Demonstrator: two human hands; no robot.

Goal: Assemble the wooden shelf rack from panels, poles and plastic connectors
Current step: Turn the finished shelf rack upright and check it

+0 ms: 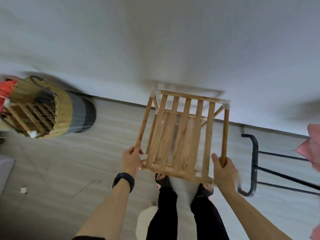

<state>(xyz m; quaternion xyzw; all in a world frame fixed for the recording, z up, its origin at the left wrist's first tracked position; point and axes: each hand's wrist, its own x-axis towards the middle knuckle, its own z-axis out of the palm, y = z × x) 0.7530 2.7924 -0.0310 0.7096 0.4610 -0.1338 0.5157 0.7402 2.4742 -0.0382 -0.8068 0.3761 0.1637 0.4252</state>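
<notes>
I am watching both bare forearms reaching forward and down from the bottom of the view, with a black wristband (123, 181) sitting on the left wrist. The left hand (131, 159) is curling round the near end of the left round wooden pole (143, 125), its grip clenching on that pole. The right hand (224, 172) is wrapping its fingers round the near end of the right round wooden pole (225, 132), its grip grasping that one the same way.

Between the hands, the light-brown slatted wooden shelf rack (180, 135) is standing in front of the person's legs, over the pale wood-look floor (69, 161) and close to the white wall (173, 40). I cannot tell whether it is touching the floor. White plastic connectors (225, 103) are joining its far corners.

Well to the left, a woven yellow-and-grey basket (64, 104) is standing on the floor. To the right, a black metal tube frame (254, 163) is showing.
</notes>
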